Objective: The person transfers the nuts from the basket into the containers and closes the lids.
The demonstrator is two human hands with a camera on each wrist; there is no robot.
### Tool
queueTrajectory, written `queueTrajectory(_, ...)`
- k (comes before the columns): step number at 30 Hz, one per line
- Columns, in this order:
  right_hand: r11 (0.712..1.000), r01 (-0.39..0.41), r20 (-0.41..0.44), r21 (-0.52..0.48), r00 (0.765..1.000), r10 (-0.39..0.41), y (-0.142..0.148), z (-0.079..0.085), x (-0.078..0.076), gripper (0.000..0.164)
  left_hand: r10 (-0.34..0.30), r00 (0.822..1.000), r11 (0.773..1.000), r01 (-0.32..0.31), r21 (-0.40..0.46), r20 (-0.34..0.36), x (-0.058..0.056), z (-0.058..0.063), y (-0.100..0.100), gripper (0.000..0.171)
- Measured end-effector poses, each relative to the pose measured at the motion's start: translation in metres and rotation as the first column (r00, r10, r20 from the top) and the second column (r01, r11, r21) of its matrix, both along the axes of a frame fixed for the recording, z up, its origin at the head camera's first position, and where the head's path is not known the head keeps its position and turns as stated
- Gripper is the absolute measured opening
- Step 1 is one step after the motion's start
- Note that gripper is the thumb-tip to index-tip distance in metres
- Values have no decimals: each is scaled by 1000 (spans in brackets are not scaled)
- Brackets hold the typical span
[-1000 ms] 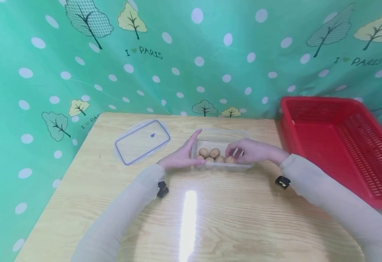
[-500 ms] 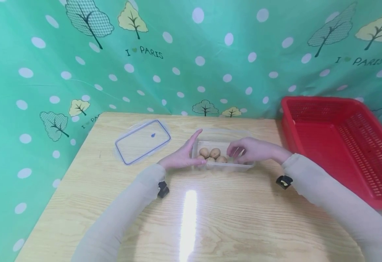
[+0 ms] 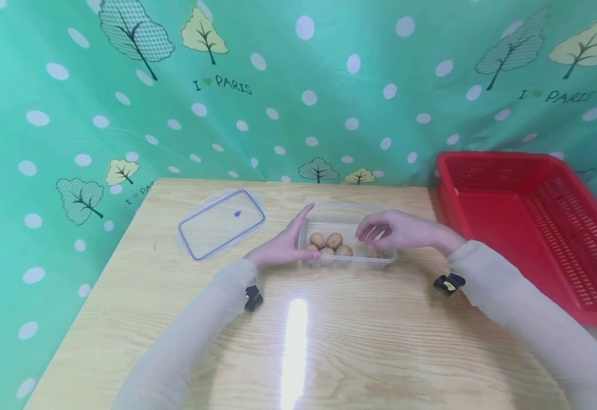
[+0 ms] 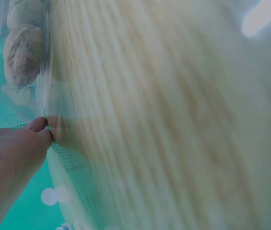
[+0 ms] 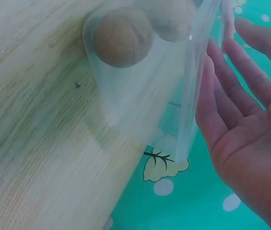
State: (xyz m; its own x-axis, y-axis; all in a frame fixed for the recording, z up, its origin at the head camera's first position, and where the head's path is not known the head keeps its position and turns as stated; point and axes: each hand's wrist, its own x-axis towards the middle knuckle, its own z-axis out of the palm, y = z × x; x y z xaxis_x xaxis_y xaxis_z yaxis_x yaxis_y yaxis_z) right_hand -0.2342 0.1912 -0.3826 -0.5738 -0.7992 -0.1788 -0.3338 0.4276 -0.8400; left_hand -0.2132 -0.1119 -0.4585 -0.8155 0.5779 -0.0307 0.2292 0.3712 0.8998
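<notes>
The walnuts (image 3: 334,240) are inside the clear plastic container (image 3: 349,265) in front of you, five of them clustered toward its left end and at least one more at the right end, partly hidden by your fingers and seen through the wall. Your left hand (image 3: 280,247) straddles the container's left end, its thumb and fingers spread apart, the thumb lying along the near rim. Your right hand (image 3: 400,229) is over the right end, fingers loosely bent with gaps between them, pinching nothing; whether a fingertip touches the walnut below, you cannot tell from these views. Left of the container, just beyond your left hand, lies the clear lid (image 3: 221,225) with its blue seal, set at a slant. To the right, well apart from the container, is the large red basket (image 3: 503,222), its sides perforated. All of these are on your pale wood-grained worktop (image 3: 370,330), where a bright strip of light reflects nearest you. Behind it hangs a green cloth (image 3: 288,68) printed with white dots and trees.
</notes>
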Motion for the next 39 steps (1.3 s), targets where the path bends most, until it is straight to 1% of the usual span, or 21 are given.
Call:
queueTrajectory(6,999,-1,-29,-48,1000,0,7,4,-1,29,-4,1000,1000,4,-5,9,0,0,0,110)
queueTrajectory(15,998,49,-57,-45,997,-51,19,15,-4,31,-4,1000,1000,4,-12,12,0,1,0,110)
queueTrajectory(18,997,65,-56,-53,996,-67,22,19,-4,32,-1,1000,1000,1,-13,9,0,1,0,110)
queueTrajectory(21,994,82,-72,-65,994,-86,25,24,-5,33,1,1000,1000,-1,-10,8,0,1,1,109)
queueTrajectory(26,989,123,-118,-86,984,-133,36,34,-6,34,1,1000,1000,-1,0,13,2,2,1,109)
queueTrajectory(33,978,170,-129,-121,974,-185,52,50,-7,33,-2,1000,1000,2,7,16,2,4,1,109)
queueTrajectory(36,974,196,-164,-118,963,-213,58,56,-6,32,-4,1000,1000,4,8,12,2,4,2,109)
queueTrajectory(38,968,230,-179,-101,953,-245,62,61,-6,31,-9,1000,1000,9,5,17,1,4,2,109)
queueTrajectory(39,966,244,-185,-90,949,-257,64,63,-6,31,-12,1000,1000,11,5,23,3,9,3,108)
